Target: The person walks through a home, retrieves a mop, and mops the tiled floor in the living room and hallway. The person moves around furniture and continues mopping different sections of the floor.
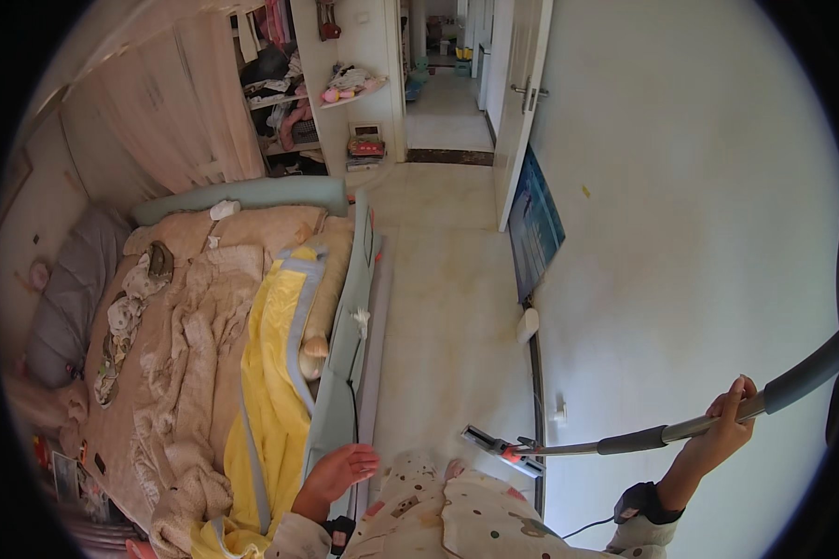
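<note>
My right hand (723,423) is wrapped around the metal pole of a floor mop (636,439) with dark grey foam sleeves. The pole slants from the right rim down to a flat mop head (503,451) with a red joint, low over or on the floor near the right wall; whether it touches I cannot tell. My left hand (339,474) is empty, fingers extended, beside the pale green padded bed rail (335,356). A yellow blanket with a grey border (273,335) lies along that side of the bed.
Pale floor tiles (440,293) run between bed and wall to a doorway. The white door (521,105) stands ajar, with a blue picture board (535,223) leaning near it. Rumpled beige bedding (189,335) covers the bed. An open wardrobe (280,91) holds clothes.
</note>
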Demonstrator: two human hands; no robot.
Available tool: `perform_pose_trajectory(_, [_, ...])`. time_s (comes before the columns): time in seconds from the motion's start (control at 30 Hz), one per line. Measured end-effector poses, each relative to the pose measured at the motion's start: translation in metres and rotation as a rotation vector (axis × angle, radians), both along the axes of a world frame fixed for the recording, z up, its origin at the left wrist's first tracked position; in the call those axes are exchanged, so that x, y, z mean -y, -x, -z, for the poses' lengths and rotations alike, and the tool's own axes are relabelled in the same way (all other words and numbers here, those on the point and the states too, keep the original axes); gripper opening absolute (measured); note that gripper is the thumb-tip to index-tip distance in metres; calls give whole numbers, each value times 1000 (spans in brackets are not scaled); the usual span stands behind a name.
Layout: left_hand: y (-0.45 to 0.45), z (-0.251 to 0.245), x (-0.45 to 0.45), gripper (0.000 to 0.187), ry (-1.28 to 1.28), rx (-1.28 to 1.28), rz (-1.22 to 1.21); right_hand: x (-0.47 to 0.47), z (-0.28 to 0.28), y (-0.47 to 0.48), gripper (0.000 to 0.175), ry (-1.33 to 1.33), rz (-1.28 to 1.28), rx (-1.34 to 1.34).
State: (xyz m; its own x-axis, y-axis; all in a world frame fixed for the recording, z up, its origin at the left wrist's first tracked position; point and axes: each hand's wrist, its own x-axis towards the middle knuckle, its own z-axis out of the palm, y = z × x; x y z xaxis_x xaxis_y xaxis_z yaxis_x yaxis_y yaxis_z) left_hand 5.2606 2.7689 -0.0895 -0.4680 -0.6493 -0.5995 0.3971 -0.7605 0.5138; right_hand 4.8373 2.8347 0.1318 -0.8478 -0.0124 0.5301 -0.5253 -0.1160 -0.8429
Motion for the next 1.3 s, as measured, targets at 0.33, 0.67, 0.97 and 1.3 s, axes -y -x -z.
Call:
perform_pose_trajectory(0.33, [28, 29, 235, 29, -55, -53, -57, 254, 3, 54, 18, -16, -9, -45])
perform_pose_trajectory(0.67, [119, -19, 558, 31, 108, -27, 250, 482, -23, 89, 21, 26, 122, -48])
perform_pose_trajectory(0.97, [171, -1, 771, 31, 44, -86, 82, 734, -8, 131, 17, 115, -18, -13])
perform_pose_trajectory(1.3, [146, 32, 961, 33, -52, -174, -258, 1025, -14, 172, 17, 89, -153, 32])
